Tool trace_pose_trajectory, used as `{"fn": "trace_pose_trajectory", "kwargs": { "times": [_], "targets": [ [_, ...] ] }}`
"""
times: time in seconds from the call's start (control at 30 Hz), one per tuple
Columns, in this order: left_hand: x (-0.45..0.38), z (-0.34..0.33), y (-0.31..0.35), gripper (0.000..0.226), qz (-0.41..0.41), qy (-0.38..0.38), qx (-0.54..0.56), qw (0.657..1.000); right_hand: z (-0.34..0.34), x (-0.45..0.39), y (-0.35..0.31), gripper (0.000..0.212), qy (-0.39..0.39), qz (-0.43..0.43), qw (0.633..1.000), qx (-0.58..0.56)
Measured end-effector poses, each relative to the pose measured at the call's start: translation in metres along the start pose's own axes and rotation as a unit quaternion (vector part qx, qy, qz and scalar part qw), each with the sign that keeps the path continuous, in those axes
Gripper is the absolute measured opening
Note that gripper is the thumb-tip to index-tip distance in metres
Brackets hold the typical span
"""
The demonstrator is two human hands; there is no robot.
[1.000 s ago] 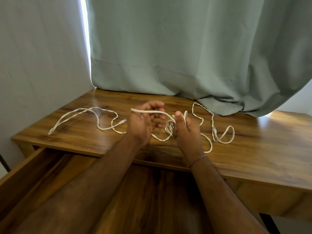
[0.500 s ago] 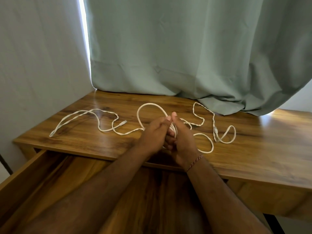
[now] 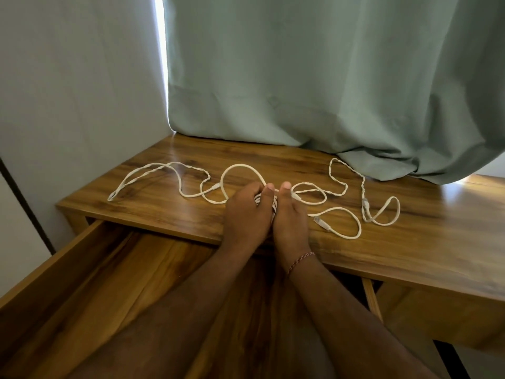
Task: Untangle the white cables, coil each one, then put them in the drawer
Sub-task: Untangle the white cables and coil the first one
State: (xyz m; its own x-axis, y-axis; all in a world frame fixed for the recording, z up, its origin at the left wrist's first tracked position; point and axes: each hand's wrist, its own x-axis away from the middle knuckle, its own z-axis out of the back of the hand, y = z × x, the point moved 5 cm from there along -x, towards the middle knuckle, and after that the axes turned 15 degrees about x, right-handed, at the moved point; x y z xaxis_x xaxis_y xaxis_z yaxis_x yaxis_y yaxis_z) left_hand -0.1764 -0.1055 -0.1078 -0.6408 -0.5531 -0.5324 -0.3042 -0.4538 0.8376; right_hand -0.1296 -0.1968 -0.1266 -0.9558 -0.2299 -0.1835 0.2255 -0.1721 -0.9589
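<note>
1. Small coil point(image 3: 269, 205) of white cable is sitting pinched between both hands near the front edge of the desk point(image 3: 426, 242), mostly hidden; only a few white turns are showing in the gap.
2. Left hand point(image 3: 246, 214) is closing round the coil from its 9 o'clock side, thumb tip pressing over the top. Right hand point(image 3: 289, 217) is clamping it from 3 o'clock, thumb raised alongside.
3. A free loop point(image 3: 240, 166) is arching out of the coil toward 11 o'clock. Beyond it, a twisted run point(image 3: 153, 170) is trailing off to 9 o'clock across the desk.
4. Toward 3 o'clock, a plug end point(image 3: 321, 222) is lying just beside the right hand, with a slack loop curving past it. Farther out, toward 2 o'clock, another twisted stretch point(image 3: 363, 187) is running up to the curtain point(image 3: 328, 91) hem.
5. Drawer point(image 3: 68, 269) is standing pulled open at 6 o'clock, under the forearms; no cable showing in its visible part.
6. Judgement: coiling is under way while untangling looks unfinished, since the twisted runs suggest two cables wound together.
7. Next move is likely calling for one hand keeping the coil pinned while the other draws in the free loop, unwinding the twist as it comes.
</note>
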Motion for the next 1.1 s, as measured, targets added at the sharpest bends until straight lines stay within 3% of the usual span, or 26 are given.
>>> {"fn": "trace_pose_trajectory", "kwargs": {
  "times": [0.17, 0.27, 0.33, 0.43, 0.47, 0.53, 0.63, 0.7, 0.77, 0.9, 1.0, 1.1],
  "targets": [
    [0.003, 0.011, 0.001, 0.033, -0.051, 0.014, -0.041, 0.998, -0.002, 0.0, -0.002, 0.059, -0.009, 0.074, 0.996, 0.045],
    [-0.002, 0.018, -0.006, 0.036, -0.052, -0.019, -0.047, 0.997, -0.001, 0.007, -0.011, 0.058, -0.014, 0.132, 0.987, 0.086],
    [-0.01, 0.024, -0.013, 0.04, -0.019, -0.066, -0.015, 0.997, 0.004, 0.01, -0.013, 0.062, -0.035, 0.152, 0.984, 0.086],
    [-0.015, 0.032, -0.024, 0.045, 0.077, -0.148, 0.098, 0.981, 0.016, -0.007, -0.002, 0.061, -0.041, 0.072, 0.997, 0.012],
    [-0.013, 0.035, -0.025, 0.043, 0.11, -0.172, 0.137, 0.969, 0.02, -0.013, 0.002, 0.05, -0.042, 0.058, 0.997, -0.01],
    [-0.006, 0.04, -0.025, 0.036, 0.162, -0.205, 0.193, 0.946, 0.029, -0.022, 0.002, 0.03, -0.038, 0.119, 0.991, 0.049],
    [-0.001, 0.036, -0.024, 0.042, 0.19, -0.276, 0.223, 0.916, 0.028, -0.025, -0.004, 0.074, -0.045, 0.288, 0.923, 0.253],
    [0.003, 0.03, -0.02, 0.031, 0.202, -0.307, 0.236, 0.899, 0.015, -0.019, -0.001, 0.076, -0.096, 0.364, 0.872, 0.312],
    [0.005, 0.025, -0.015, 0.03, 0.206, -0.326, 0.254, 0.887, 0.007, -0.017, 0.002, 0.059, -0.118, 0.38, 0.863, 0.312],
    [-0.002, 0.028, -0.013, 0.03, 0.196, -0.272, 0.284, 0.898, 0.015, -0.014, -0.001, 0.008, -0.091, 0.275, 0.925, 0.246],
    [-0.008, 0.029, -0.018, 0.031, 0.258, -0.168, 0.385, 0.87, 0.015, -0.017, 0.003, 0.012, -0.137, 0.194, 0.947, 0.215],
    [-0.012, 0.029, -0.027, 0.038, 0.331, -0.069, 0.472, 0.814, 0.009, -0.015, 0.003, 0.034, -0.198, 0.12, 0.967, 0.108]
  ]
}}
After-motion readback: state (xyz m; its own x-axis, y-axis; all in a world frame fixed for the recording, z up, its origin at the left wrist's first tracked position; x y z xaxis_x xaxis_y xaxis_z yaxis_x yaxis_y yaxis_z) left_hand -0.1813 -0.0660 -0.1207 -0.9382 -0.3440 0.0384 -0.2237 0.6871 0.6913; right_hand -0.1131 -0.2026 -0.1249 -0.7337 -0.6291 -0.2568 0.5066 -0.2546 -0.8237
